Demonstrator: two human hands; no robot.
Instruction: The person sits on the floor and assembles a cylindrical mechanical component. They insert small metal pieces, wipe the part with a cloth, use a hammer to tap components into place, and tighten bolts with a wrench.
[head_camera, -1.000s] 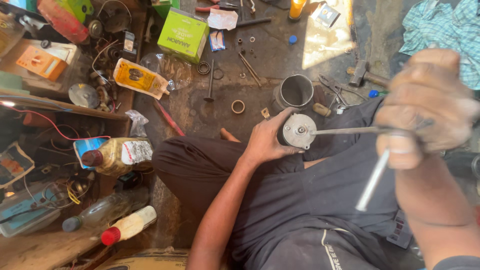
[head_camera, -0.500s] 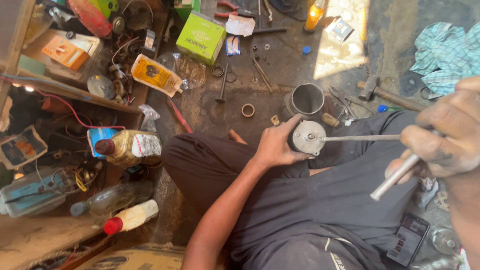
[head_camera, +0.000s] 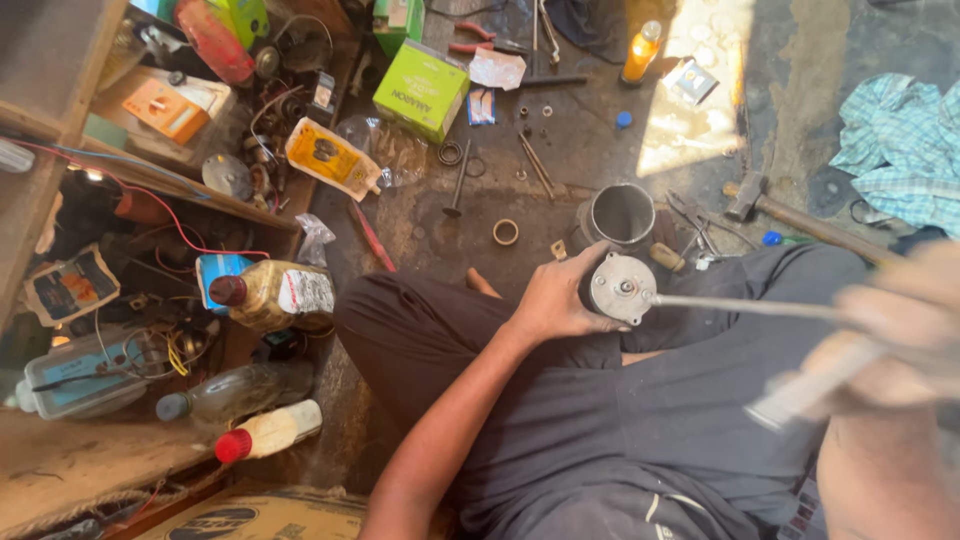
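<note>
Left hand clamped around round metal motor housing, held on lap at centre frame, end face toward camera. Long thin rod seated in housing centre, long axis running toward right edge of frame. Right hand, blurred at right edge, closed on rod's far end and a pale tube. Open metal cylinder stood on floor just above housing.

— What packaging do you see?

— I see a green box lying on the floor up top, a yellow pouch just left of it, and an orange carton on the shelf.

— Any labels?

— I see a white label on the oil bottle, beside a blue tin; a printed cardboard box sits bottom left.
</note>
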